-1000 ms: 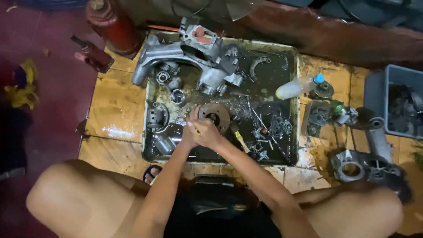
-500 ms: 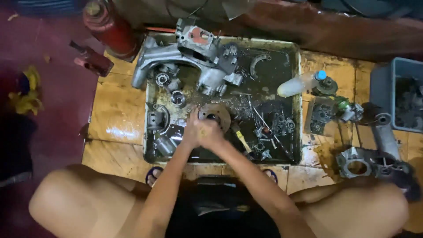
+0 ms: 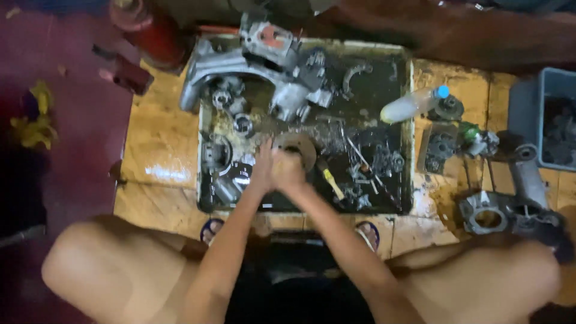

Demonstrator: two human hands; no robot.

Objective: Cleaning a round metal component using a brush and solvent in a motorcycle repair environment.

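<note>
Head view, looking down at a seated person with knees spread. Both hands meet over a shallow metal tray (image 3: 408, 138) filled with dark oily residue and engine parts. Left hand (image 3: 264, 170) and right hand (image 3: 289, 171) are pressed side by side, touching, at the near edge of a round brownish disc-shaped part (image 3: 298, 146), which lies near the tray's middle. Grip state: fingers of both hands curled together over something at the disc's edge; what they close on is hidden, so I cannot tell whether either is clamped on the disc. A yellow-handled tool (image 3: 330, 182) lies just right of the right hand, tilted. A large grey cast housing (image 3: 231, 63) sits along the tray's far left side. A plastic bottle with a blue cap (image 3: 414, 103) lies at the tray's right rim. A red cylinder (image 3: 147, 27) stands beyond the far left corner. A grey casting (image 3: 487, 211) rests on the wooden floor (image 3: 159, 150) right of the tray, and a blue-grey bin (image 3: 528, 108) beyond it.
</note>
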